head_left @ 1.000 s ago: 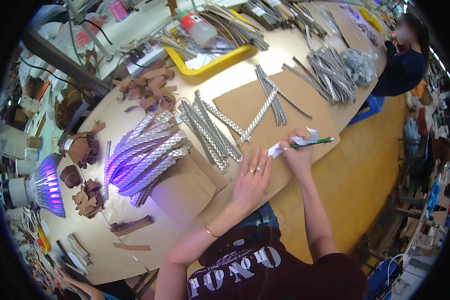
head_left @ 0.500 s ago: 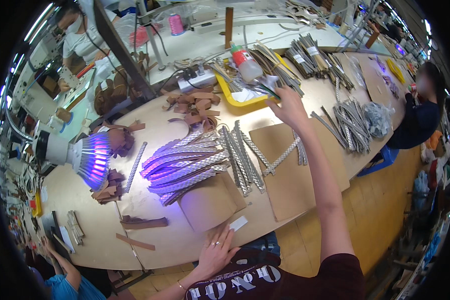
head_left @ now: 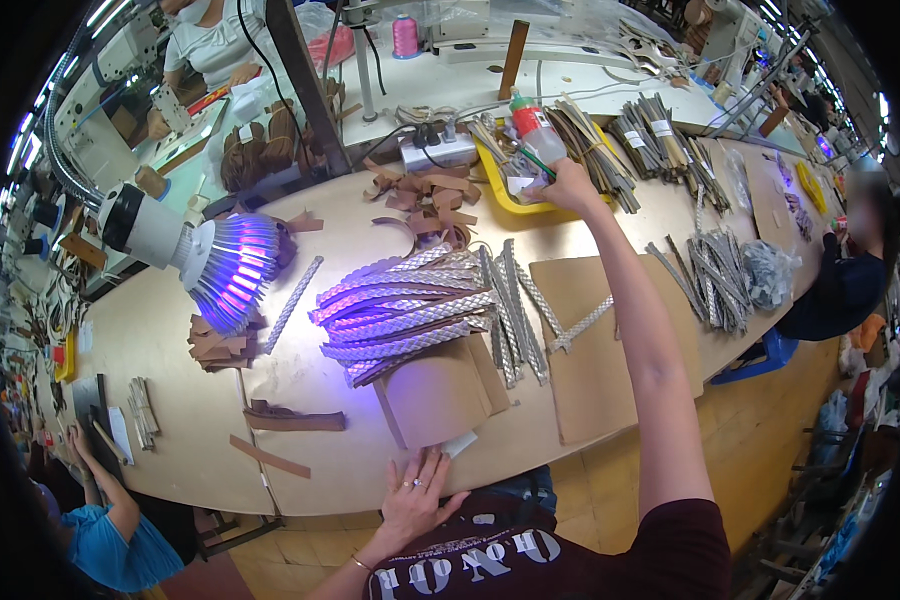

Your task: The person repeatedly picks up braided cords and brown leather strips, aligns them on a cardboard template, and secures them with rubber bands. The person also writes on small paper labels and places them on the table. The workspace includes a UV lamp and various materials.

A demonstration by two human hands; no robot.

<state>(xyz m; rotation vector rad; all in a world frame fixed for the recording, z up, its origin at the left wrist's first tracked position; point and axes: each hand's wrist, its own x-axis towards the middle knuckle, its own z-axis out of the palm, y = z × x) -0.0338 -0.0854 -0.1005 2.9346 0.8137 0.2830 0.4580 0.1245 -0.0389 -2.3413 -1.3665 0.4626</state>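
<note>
My right hand (head_left: 570, 186) stretches far across the table to a yellow tray (head_left: 494, 172). Its fingers are closed on a thin green stick (head_left: 533, 162), right against a clear plastic bottle with a red cap (head_left: 533, 125). My left hand (head_left: 415, 495) lies flat with spread fingers on the near table edge, holding nothing. Just beyond it are a small white piece (head_left: 460, 443) and a brown card piece (head_left: 440, 395). A pile of silver braided strips (head_left: 400, 310) lies mid-table under a purple lamp (head_left: 230, 265). A flat cardboard sheet (head_left: 595, 350) lies under my right arm.
Brown leather scraps (head_left: 420, 200) and a power strip (head_left: 435, 150) lie beyond the pile. Bundles of strips (head_left: 670, 140) fill the far right. One person sits at the right end (head_left: 850, 290), another at the lower left (head_left: 100, 520), a third at a sewing machine (head_left: 210, 45).
My right hand left the cardboard sheet and reached far out to the yellow tray and bottle. My left hand slid back from the cardboard to the near table edge.
</note>
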